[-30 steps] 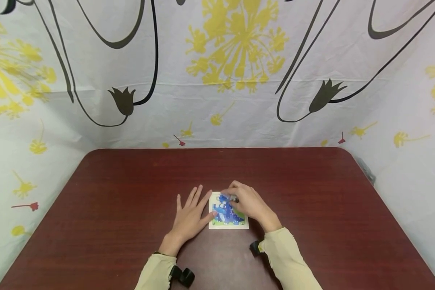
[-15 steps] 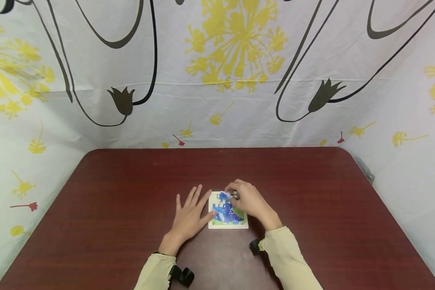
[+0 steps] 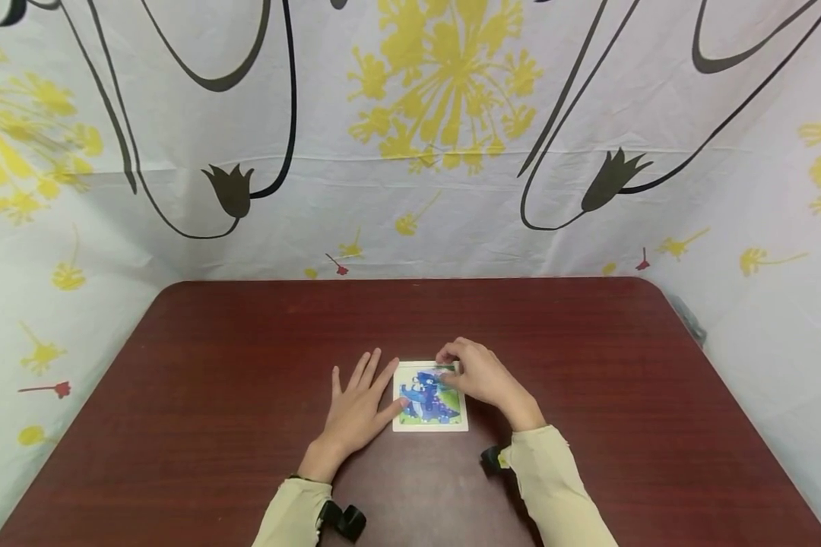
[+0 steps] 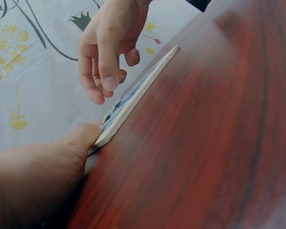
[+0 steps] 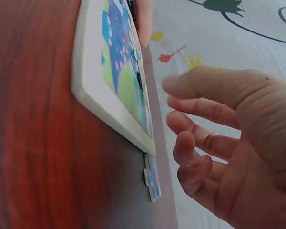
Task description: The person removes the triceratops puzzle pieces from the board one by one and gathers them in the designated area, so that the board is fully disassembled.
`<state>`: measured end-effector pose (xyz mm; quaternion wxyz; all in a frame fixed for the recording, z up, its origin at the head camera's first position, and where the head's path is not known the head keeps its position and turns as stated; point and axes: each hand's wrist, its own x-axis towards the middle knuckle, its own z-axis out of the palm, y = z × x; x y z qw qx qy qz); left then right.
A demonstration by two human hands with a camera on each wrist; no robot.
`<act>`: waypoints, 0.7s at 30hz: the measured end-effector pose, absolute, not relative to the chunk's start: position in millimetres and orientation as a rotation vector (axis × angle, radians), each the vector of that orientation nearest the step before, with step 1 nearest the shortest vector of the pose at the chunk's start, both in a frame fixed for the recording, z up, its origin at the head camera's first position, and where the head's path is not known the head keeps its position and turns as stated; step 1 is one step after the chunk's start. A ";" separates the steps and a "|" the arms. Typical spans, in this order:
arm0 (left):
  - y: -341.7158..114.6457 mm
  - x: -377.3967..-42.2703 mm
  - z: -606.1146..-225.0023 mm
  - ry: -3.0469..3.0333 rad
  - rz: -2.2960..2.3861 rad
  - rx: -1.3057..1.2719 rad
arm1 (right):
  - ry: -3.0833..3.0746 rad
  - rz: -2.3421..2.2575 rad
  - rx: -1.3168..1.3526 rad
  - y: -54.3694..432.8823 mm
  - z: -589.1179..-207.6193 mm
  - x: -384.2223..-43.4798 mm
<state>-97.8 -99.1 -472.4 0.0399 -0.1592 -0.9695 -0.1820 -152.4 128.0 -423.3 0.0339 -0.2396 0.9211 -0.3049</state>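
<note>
A small jigsaw puzzle (image 3: 429,406) of a blue cartoon animal sits in a square white frame (image 3: 431,428) on the table. My left hand (image 3: 357,410) lies flat at its left with fingers spread, the thumb (image 4: 88,135) pressing on the frame's edge. Over the upper right corner hovers my right hand (image 3: 480,374), its fingers loosely bent. Thumb and fingertips are apart in the right wrist view, with nothing between them. Below that right hand (image 5: 219,143), a loose puzzle piece (image 5: 153,177) lies just beyond the frame's edge; the hand hides it in the head view.
The dark red wooden table (image 3: 246,342) has rounded far corners. Behind it and along both sides hangs a white cloth (image 3: 315,213) printed with yellow and dark flowers. Black wrist cameras (image 3: 350,523) sit on both sleeves.
My right hand has shifted right from the puzzle's upper part, its fingertips coming away from the picture. More of the blue animal's head now shows. The left hand stays in place.
</note>
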 end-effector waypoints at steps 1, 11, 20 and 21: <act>-99.0 -97.9 -472.3 -2.971 -0.557 -0.488 | 2.822 -0.924 -0.740 127.1 -423.9 -152.2; -98.4 -98.3 -472.0 -2.964 -0.561 -0.495 | 2.796 -0.844 -0.735 122.1 -429.7 -151.8; -98.9 -98.5 -472.8 -2.966 -0.547 -0.489 | 2.778 -0.913 -0.674 118.2 -432.8 -152.3; -99.2 -98.0 -473.1 -2.969 -0.548 -0.488 | 2.772 -0.925 -0.661 117.6 -432.9 -151.9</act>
